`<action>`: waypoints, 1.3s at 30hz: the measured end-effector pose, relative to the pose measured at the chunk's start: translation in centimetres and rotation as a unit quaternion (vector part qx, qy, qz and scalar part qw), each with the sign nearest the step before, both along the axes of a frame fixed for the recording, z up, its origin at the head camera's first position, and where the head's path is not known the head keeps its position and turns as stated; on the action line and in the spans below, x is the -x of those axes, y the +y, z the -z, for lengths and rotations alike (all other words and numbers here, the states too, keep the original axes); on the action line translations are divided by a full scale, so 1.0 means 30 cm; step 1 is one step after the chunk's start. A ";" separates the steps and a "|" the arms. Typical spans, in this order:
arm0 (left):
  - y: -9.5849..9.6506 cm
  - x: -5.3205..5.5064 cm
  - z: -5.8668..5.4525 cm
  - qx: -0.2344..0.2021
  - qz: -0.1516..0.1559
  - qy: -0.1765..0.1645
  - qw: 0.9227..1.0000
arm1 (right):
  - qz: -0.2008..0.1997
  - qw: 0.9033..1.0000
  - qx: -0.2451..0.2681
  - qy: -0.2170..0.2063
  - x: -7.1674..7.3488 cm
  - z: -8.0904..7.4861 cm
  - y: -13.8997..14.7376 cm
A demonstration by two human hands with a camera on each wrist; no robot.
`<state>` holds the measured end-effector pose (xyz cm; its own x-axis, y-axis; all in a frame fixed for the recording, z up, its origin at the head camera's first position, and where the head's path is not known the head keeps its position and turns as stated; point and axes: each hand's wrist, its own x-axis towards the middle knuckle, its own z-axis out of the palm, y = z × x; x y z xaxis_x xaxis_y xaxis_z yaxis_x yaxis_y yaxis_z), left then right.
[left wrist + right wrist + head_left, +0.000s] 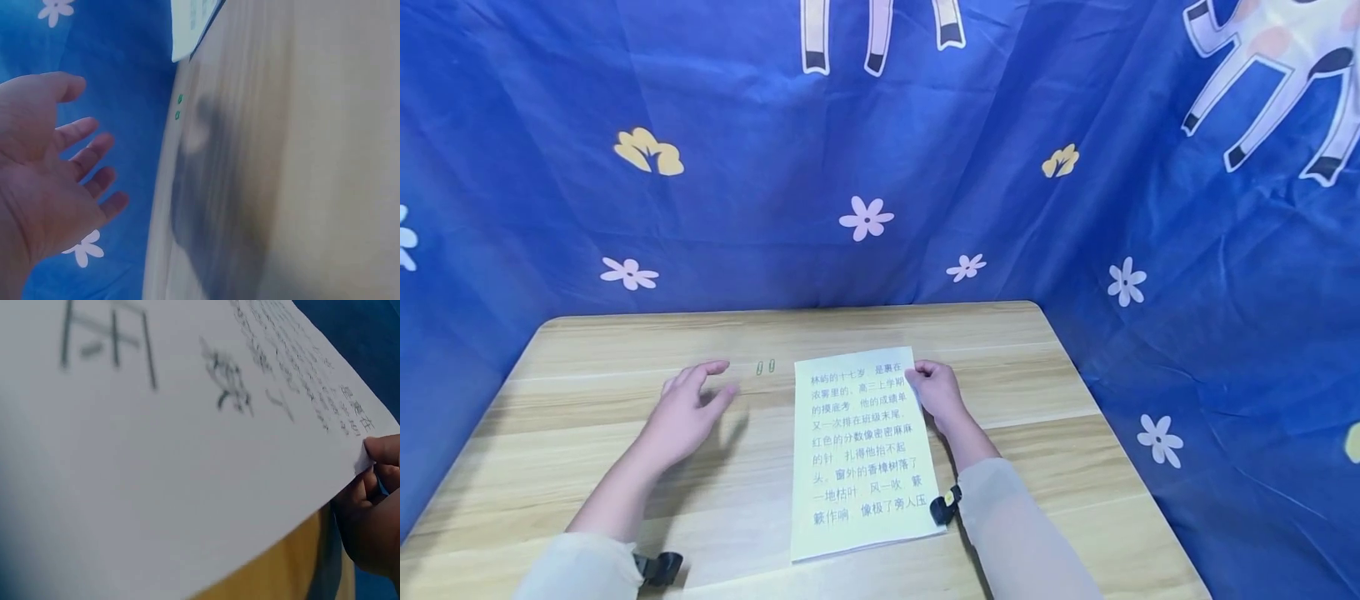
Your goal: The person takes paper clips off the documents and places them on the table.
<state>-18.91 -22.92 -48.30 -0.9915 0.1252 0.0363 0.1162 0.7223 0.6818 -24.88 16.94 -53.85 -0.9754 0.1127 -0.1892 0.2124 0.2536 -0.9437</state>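
Printed sheets of paper [865, 450] stand slightly tilted over the wooden table, with rows of Chinese characters facing up. My right hand [938, 390] pinches their right edge near the top corner, thumb on the printed face, as the right wrist view shows close up at the paper [187, 487]. To the left, my left hand [688, 408] hovers above the table with fingers spread and holds nothing. Just beyond its fingertips lie two small green paper clips [765, 367], side by side; the left wrist view shows the clips [179, 107] near the table's far edge.
The light wooden table [1015, 367] ends at a blue curtain [760, 208] printed with flowers and animals, which also hangs along the right side. A black camera strap [658, 569] sits on the left wrist, and another camera [945, 506] overlaps the paper's lower right corner.
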 end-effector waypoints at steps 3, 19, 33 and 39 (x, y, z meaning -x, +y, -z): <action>0.009 -0.040 -0.003 -0.004 0.003 -0.005 1.000 | 0.006 0.999 -0.028 0.016 0.030 -0.011 -0.018; 0.027 -0.101 -0.021 -0.008 0.000 0.017 1.000 | 0.051 0.987 -0.152 0.009 0.068 -0.008 -0.093; 0.023 -0.121 -0.007 -0.007 0.001 0.011 1.000 | 0.030 0.974 -0.224 0.014 0.080 -0.005 -0.108; 0.019 -0.123 0.000 -0.012 0.001 0.015 1.000 | 0.016 0.960 -0.276 0.038 0.084 -0.001 -0.111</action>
